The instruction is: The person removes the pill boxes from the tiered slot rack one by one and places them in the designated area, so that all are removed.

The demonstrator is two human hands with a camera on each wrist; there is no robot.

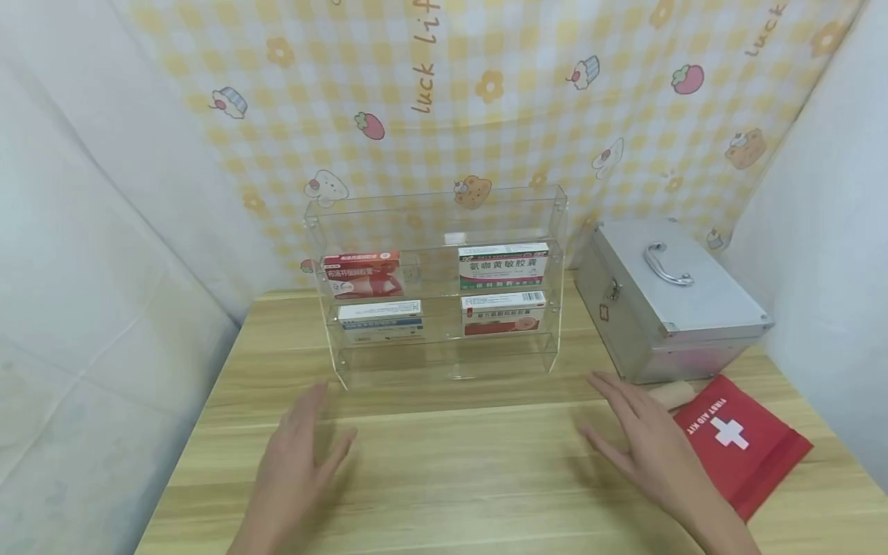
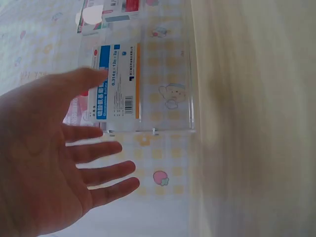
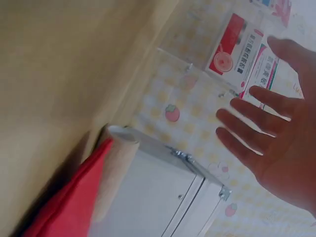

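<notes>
A clear acrylic tiered rack (image 1: 444, 379) stands at the back of the wooden table. On its upper tier sit a red medicine box (image 1: 362, 276) at left and a green-and-white medicine box (image 1: 502, 267) at right. Below them are a blue-and-white medicine box (image 1: 381, 321) and a red-and-white medicine box (image 1: 502, 313). My left hand (image 1: 294, 455) hovers in front of the rack's left end, fingers spread, holding nothing. Opposite it, my right hand (image 1: 641, 439) is before the rack's right end, fingers extended and holding nothing. Both wrist views show bare palms.
At the right stands a silver metal case (image 1: 683, 285) with a top handle. A red first aid kit pouch (image 1: 752, 439) lies in front of it, beside my right forearm. A beige roll (image 1: 671, 395) rests between pouch and case. A yellow checked cloth (image 1: 430, 139) hangs behind.
</notes>
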